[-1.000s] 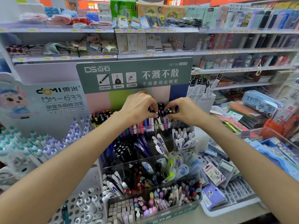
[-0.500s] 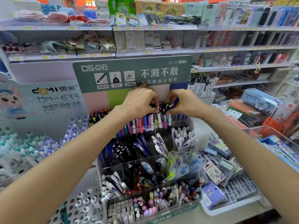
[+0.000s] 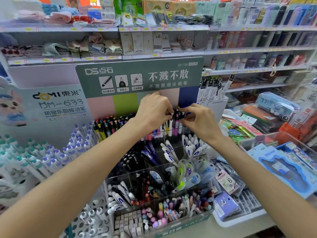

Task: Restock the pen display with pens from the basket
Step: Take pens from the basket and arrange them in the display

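The grey-green cardboard header sign [image 3: 139, 76] carries white lettering above pink, lime, beige and navy stripes. White pens with blue letter marks [image 3: 192, 148] stand near the tiered clear pen display's [image 3: 159, 174] right edge; pastel pens [image 3: 161, 215] fill its front row.

Two bare forearms reach forward and upward from the bottom corners of the view, converging near the centre. The left hand [image 3: 153, 111] shows its back to the camera, its fingers curled down and forward, the tips hidden. The right hand [image 3: 199, 120] sits just beside it, thumb and forefinger pinched together, the other fingers bent. The fingertips of both hands nearly meet.
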Motion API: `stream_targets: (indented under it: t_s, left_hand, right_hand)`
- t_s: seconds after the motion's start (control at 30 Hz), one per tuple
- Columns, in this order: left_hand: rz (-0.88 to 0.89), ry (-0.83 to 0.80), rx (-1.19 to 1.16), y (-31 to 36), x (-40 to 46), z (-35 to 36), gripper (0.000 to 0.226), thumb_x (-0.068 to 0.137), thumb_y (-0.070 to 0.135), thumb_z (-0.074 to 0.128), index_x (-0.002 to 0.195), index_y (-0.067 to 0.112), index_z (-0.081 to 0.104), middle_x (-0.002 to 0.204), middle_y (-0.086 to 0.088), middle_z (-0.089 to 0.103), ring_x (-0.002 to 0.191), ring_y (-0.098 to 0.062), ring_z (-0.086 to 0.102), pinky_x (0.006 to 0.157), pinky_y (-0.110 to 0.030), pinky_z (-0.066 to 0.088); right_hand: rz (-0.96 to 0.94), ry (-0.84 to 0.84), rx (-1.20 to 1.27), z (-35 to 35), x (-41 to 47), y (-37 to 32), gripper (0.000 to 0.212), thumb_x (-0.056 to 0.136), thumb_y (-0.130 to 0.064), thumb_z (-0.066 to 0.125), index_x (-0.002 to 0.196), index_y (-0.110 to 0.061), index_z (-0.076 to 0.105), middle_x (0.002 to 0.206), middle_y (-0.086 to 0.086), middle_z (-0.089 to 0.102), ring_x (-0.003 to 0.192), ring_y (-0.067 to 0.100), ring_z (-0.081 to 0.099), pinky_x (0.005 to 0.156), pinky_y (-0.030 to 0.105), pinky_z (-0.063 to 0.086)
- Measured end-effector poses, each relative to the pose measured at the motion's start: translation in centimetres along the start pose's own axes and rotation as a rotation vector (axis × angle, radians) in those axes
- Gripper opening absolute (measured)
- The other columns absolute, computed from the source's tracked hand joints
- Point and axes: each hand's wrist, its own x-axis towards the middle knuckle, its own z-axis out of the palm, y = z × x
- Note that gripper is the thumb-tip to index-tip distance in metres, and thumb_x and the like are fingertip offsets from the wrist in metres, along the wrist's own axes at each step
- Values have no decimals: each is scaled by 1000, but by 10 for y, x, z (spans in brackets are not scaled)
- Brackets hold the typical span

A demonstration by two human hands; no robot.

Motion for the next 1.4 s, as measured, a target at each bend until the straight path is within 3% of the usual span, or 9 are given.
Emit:
stream_targets:
  t_s: [0.2, 0.37, 0.5, 0.73, 0.9, 1.2, 1.4]
  left_hand:
    - [-13, 4, -30, -6, -4, 1, 27, 80, 35, 67, 106, 30, 72, 98, 9, 70, 99, -18, 58, 73, -24, 32]
    - [-53, 11, -74, -2, -1, 6, 48, 69, 65, 69, 101, 29, 70, 91, 10, 70, 89, -14, 62, 69, -26, 42]
    - [-77, -10, -98, -1, 6, 6, 36, 73, 55, 72, 99, 29, 72, 91, 10, 69, 90, -14, 61, 67, -25, 39]
    - [-114, -62, -79, -3, 13, 5, 21, 71, 42, 75, 87, 29, 73, 92, 7, 68, 90, -18, 62, 66, -24, 38]
    - [-73, -86, -42, -1, 15, 4, 26, 73, 43, 76, 94, 29, 72, 93, 7, 69, 93, -19, 61, 67, -26, 38]
    - [-58, -89, -69, -1, 13, 1, 31, 73, 47, 75, 98, 28, 72, 92, 10, 68, 92, -14, 61, 67, -24, 36]
    - [-62, -72, -125, -1, 18, -6, 25, 79, 50, 70, 92, 29, 71, 83, 15, 63, 80, -8, 55, 64, -23, 36]
  right_hand:
    - [74, -108, 126, -8, 1, -2, 34, 85, -16, 69, 118, -15, 66, 91, 3, 65, 68, 18, 66, 70, 29, 52]
    - [176, -121, 235, -14, 6, 2, 32, 71, -17, 81, 97, -15, 63, 79, -1, 67, 70, 16, 65, 69, 27, 55]
    - [191, -153, 195, -12, 11, 5, 26, 67, -10, 82, 85, -11, 63, 74, 4, 67, 67, 18, 64, 69, 37, 56]
    - [225, -246, 169, -11, 28, 0, 33, 65, -5, 82, 88, -11, 59, 71, 8, 68, 60, 18, 66, 58, 29, 54]
    - [213, -322, 150, -18, 30, 0, 33, 69, -9, 81, 95, -12, 60, 75, 5, 67, 66, 19, 65, 68, 34, 57]
    - [190, -288, 187, -25, 30, -5, 18, 79, -8, 74, 93, -13, 63, 80, 9, 70, 60, 18, 68, 57, 14, 51]
    - [230, -209, 237, -60, 33, 4, 15, 84, -9, 69, 98, -12, 65, 73, 3, 68, 58, 17, 68, 65, 28, 56]
